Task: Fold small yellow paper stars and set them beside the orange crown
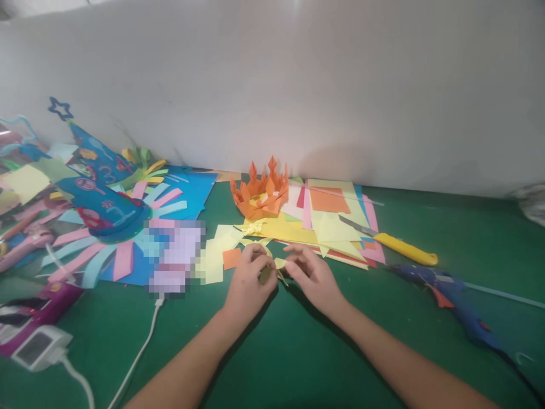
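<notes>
My left hand (252, 278) is closed on a small yellow folded paper piece (264, 275) near the middle of the green table. Close on its right, my right hand (314, 276) has its fingers curled, with thumb and fingertips at a pale yellow tip (280, 263) of the paper. Part of the piece is hidden by the fingers. Just beyond the hands lie yellow paper strips (283, 229), and behind them stands an orange folded paper crown (260, 196). An orange paper square (232, 258) lies left of my left hand.
Blue cone hats (108, 207) with paper strips stand at left, beside a pixelated item (181, 258) with a white cable. Stacked coloured paper (334, 218), a yellow cutter (406, 249) and a blue glue gun (455, 301) lie at right. A magenta power strip (55, 307) is at lower left.
</notes>
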Action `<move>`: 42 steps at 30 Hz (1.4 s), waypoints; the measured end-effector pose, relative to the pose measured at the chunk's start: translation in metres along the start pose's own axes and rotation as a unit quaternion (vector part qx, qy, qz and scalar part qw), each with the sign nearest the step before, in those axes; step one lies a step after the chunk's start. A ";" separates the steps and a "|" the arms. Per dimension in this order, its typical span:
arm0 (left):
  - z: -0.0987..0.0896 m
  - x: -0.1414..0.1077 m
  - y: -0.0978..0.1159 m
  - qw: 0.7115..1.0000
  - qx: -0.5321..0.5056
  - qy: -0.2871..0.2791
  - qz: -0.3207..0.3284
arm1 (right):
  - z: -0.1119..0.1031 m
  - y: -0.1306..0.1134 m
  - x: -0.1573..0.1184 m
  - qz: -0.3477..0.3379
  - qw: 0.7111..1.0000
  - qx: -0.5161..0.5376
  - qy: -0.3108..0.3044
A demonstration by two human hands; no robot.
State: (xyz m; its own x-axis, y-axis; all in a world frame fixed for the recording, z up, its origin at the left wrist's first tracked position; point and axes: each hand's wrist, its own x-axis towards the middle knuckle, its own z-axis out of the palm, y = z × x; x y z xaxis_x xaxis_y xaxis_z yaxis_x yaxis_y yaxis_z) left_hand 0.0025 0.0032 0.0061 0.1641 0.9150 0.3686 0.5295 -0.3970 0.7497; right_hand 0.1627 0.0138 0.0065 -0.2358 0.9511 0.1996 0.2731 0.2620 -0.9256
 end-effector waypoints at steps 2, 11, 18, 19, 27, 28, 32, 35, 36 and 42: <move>0.000 0.000 -0.001 1.000 0.004 -0.006 0.007 | -0.001 0.000 0.002 0.023 1.000 -0.006 -0.002; 0.000 -0.003 -0.001 0.995 0.091 -0.007 0.038 | 0.000 -0.003 0.002 0.073 0.989 -0.131 -0.018; -0.005 -0.001 0.001 0.975 0.189 -0.022 0.112 | -0.002 -0.006 0.004 0.118 0.983 -0.137 -0.037; -0.005 0.000 0.001 0.973 0.193 -0.027 0.121 | -0.002 -0.006 0.005 0.124 0.983 -0.127 -0.041; -0.004 -0.001 0.001 0.979 0.160 -0.053 0.116 | -0.008 -0.005 0.008 0.104 0.988 -0.075 -0.092; -0.004 -0.001 0.001 0.979 0.156 -0.057 0.116 | -0.008 -0.004 0.008 0.099 0.987 -0.085 -0.094; -0.002 0.000 -0.001 0.982 0.150 -0.058 0.103 | -0.005 -0.003 0.007 0.085 0.983 -0.145 -0.075; -0.002 0.000 0.000 0.981 0.153 -0.066 0.098 | -0.004 -0.002 0.006 0.081 0.982 -0.156 -0.073; -0.002 0.000 0.000 0.980 0.156 -0.071 0.100 | -0.004 -0.002 0.006 0.078 0.982 -0.152 -0.076; -0.001 -0.001 -0.001 0.974 0.164 -0.088 0.129 | -0.010 -0.004 0.008 0.068 0.985 -0.112 -0.110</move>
State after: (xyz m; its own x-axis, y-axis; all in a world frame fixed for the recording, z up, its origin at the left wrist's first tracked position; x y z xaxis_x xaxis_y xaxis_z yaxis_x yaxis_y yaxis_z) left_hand 0.0008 0.0029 0.0057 0.4515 0.7977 0.3998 0.6851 -0.5970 0.4174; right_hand 0.1690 0.0218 0.0146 -0.3728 0.9277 -0.0194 0.5089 0.1869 -0.8403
